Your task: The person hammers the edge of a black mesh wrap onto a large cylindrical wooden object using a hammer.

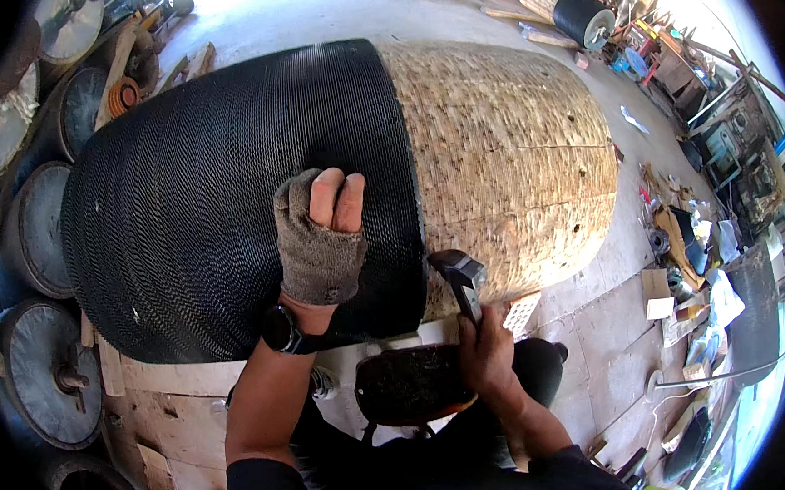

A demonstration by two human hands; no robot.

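A large drum lies on its side before me. Its left part is wrapped in closely set black ridged rows point(188, 186), and its right part is bare tan wood-like surface point(503, 137) with small dark marks. My left hand point(324, 236), in a grey glove with some fingers bare, is closed against the black rows near their right edge; whatever its fingers may hold is hidden. My right hand point(488, 352) grips a hammer point(461, 281) by the handle. The hammer's head is beside the seam between black and tan, low on the near side.
Several drums with grey round ends point(51, 374) are stacked along the left. A dark stool point(411, 385) is between my legs. Another part-black drum point(581, 15) lies far right, and scattered scraps and a cardboard box point(657, 295) line the right side.
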